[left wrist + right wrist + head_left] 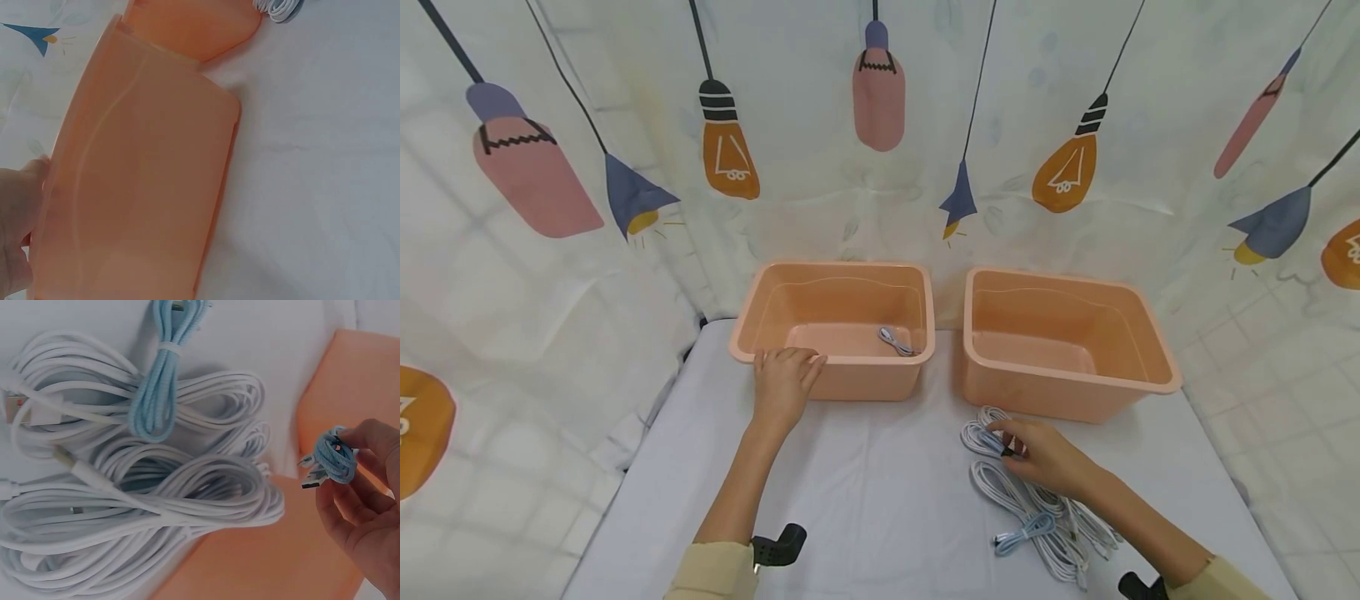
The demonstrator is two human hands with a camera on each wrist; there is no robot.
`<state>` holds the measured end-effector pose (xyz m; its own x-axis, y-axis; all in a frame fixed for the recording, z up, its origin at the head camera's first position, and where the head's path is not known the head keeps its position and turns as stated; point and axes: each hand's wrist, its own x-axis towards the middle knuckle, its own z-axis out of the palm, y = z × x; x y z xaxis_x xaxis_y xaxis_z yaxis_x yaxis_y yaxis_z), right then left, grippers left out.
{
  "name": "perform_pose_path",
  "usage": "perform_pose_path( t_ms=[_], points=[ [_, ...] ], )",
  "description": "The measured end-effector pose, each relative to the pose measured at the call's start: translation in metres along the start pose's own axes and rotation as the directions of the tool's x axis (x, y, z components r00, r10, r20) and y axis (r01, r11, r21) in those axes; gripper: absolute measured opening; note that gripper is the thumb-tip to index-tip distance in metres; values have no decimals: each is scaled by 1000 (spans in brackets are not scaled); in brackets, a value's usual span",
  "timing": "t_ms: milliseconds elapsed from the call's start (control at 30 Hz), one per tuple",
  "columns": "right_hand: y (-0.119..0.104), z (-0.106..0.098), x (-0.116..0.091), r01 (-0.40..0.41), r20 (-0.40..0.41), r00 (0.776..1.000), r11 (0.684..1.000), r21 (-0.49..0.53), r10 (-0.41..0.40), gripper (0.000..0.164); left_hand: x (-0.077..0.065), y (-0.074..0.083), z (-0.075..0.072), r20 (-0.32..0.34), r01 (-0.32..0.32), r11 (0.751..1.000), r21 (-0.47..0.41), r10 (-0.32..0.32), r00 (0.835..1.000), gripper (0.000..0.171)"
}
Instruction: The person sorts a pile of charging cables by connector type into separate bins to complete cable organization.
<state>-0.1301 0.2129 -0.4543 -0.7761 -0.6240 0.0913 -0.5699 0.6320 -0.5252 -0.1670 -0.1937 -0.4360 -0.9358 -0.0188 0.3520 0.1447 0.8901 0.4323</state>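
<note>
My right hand (1048, 454) pinches a small coiled light-blue USB cable (335, 456) between thumb and fingers, its plugs sticking out. In the head view this hand is above a pile of coiled white cables (1052, 533), in front of the right bin (1037, 387). Another light-blue cable (159, 394), tied in a bundle, lies on the white coils. My left hand (782, 383) grips the front rim of the left peach-coloured bin (872, 379), fingers bent over the edge. Inside that bin lies one small bundled cable (897, 342), pale grey in the head view.
Both bins stand side by side at the back of a table with a white cloth (880, 483). A patterned curtain (820, 208) hangs close behind them and along the sides. Dark wrist mounts (780, 546) stick out from both forearms.
</note>
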Motion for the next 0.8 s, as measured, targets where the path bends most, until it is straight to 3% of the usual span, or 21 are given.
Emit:
perform_pose_path(
  t_ms=[367,800],
  points=[
    [-6,-5,19,90,-53,995,996,2,-90,44,0,0,0,-21,-8,1000,-1,8,1000,32],
    [-15,-14,48,123,-106,987,992,-4,-122,40,0,1,0,-11,-4,1000,5,4,1000,32]
  ],
)
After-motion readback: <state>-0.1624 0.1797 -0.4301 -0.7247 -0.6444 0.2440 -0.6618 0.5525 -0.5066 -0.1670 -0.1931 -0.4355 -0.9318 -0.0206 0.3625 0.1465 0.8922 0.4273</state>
